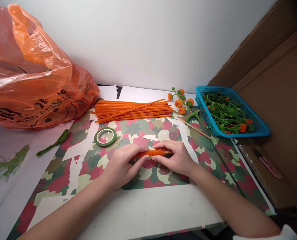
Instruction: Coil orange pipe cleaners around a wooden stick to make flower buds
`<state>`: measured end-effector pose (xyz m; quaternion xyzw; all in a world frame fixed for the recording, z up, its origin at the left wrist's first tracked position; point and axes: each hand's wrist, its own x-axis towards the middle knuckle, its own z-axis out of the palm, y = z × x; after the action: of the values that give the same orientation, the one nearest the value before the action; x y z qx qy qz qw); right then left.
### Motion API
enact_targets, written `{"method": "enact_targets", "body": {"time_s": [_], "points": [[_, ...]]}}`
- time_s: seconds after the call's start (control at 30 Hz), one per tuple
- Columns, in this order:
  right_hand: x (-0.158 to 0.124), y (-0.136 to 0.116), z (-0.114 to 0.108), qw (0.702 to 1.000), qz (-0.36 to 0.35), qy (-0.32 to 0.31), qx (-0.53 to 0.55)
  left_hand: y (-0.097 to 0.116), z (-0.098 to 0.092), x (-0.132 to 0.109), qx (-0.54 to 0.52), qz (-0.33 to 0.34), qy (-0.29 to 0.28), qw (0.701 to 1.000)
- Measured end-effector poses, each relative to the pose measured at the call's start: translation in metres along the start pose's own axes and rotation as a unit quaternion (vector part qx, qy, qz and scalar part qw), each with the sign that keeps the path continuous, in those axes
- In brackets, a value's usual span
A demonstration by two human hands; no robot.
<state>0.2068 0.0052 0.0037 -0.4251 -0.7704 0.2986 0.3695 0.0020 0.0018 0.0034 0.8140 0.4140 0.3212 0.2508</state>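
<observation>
An orange pipe cleaner [155, 152] is coiled around a thin wooden stick [167, 152], held level between my two hands over the patterned table covering. My left hand [124, 163] pinches the coil's left end with thumb and forefinger. At its other end, my right hand [177, 156] closes on the stick and the edge of the coil. The stick's far ends are hidden inside my hands. Beyond them lies a bundle of straight orange pipe cleaners [130, 111]. A roll of green tape [96, 138] lies flat to the left of my hands.
At the left stands a large orange plastic bag [45, 90]; a twisted green piece [54, 142] lies before it. Orange flowers on green stems [180, 103] rest beside a blue basket [238, 133] of green pieces. Another wooden stick [196, 129] lies nearby. A pink-handled cutter [271, 168] sits far right.
</observation>
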Motion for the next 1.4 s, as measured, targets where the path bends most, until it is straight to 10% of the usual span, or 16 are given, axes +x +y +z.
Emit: {"method": "enact_targets", "body": {"time_s": [0.37, 0.6, 1.07, 1.4], "points": [[0.005, 0.012, -0.012, 0.923, 0.277, -0.119, 0.239, -0.004, -0.003, 0.001, 0.073, 0.073, 0.073, 0.992], [0.008, 0.003, -0.015, 0.903, 0.302, -0.161, 0.259, -0.009, -0.002, -0.001, 0.111, 0.108, 0.053, 0.987], [-0.003, 0.000, -0.003, 0.987, 0.019, -0.154, 0.037, 0.003, -0.008, -0.001, -0.018, -0.017, -0.110, 0.994], [-0.007, -0.002, 0.007, 0.964, -0.181, -0.097, -0.168, 0.007, -0.012, 0.004, -0.222, -0.235, -0.214, 0.922]]}}
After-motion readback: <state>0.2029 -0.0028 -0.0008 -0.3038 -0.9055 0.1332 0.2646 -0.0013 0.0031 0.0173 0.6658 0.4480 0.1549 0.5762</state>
